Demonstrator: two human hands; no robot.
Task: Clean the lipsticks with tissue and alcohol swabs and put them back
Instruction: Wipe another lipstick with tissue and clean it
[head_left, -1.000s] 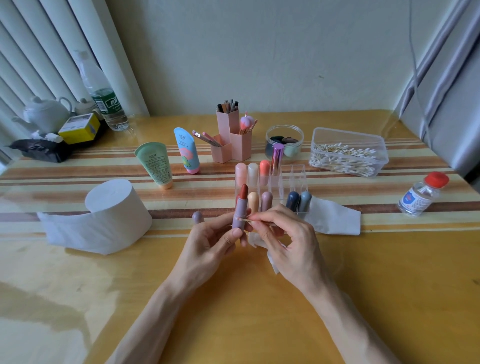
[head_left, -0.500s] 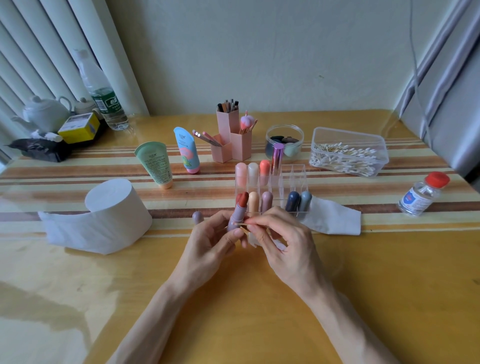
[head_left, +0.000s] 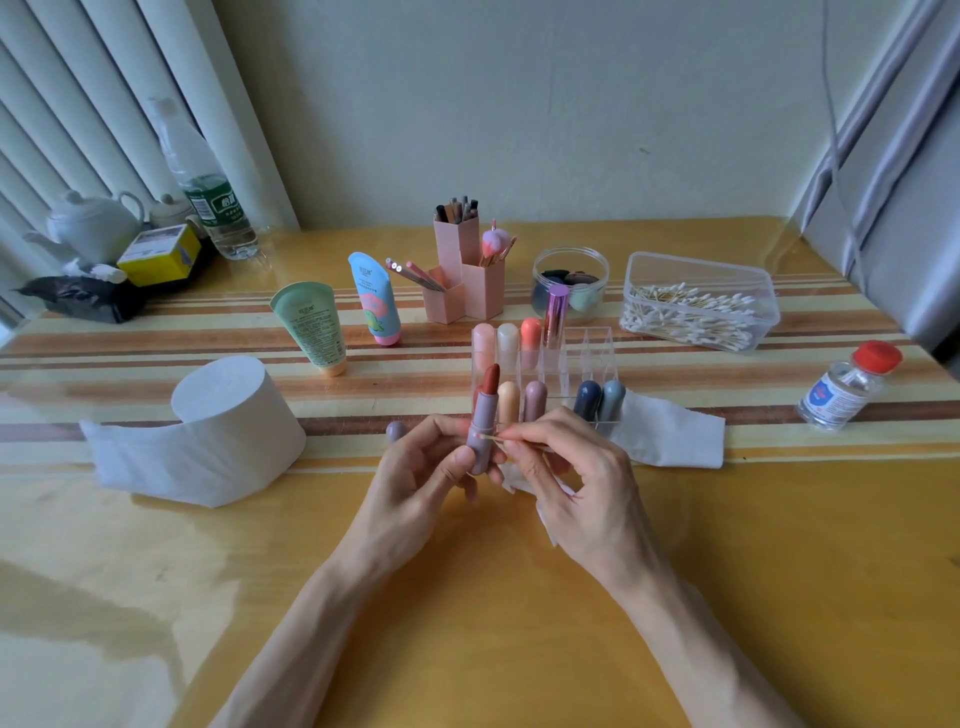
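While the uncapped lipstick (head_left: 482, 426) is held nearly upright just in front of the acrylic organizer (head_left: 587, 345), the left hand (head_left: 426, 478) grips its mauve barrel between thumb and curled fingers, with the red bullet extended toward 12 o'clock. The right hand (head_left: 576, 483) pinches a cotton swab (head_left: 498, 440); the swab tip touches the barrel collar from 3 o'clock. A crumpled tissue (head_left: 511, 475) is tucked beneath the same hand.

The lipstick cap (head_left: 396, 431) stands on the table just beside the left hand, at its 10 o'clock. From the organizer, a tissue sheet (head_left: 670, 436) lies at 4 o'clock, the alcohol bottle (head_left: 847, 389) well apart at 3 o'clock, the swab box (head_left: 696, 306) at 1 o'clock and the tissue roll (head_left: 228, 415) at 8 o'clock.

Probable faults from this position:
- Swab riding upward off the collar would gouge or smear the exposed bullet.
- Excess side pressure could tilt the barrel and knock the bullet against the capped lipsticks directly behind.
- A left-hand sweep could topple the cap and let it roll away.
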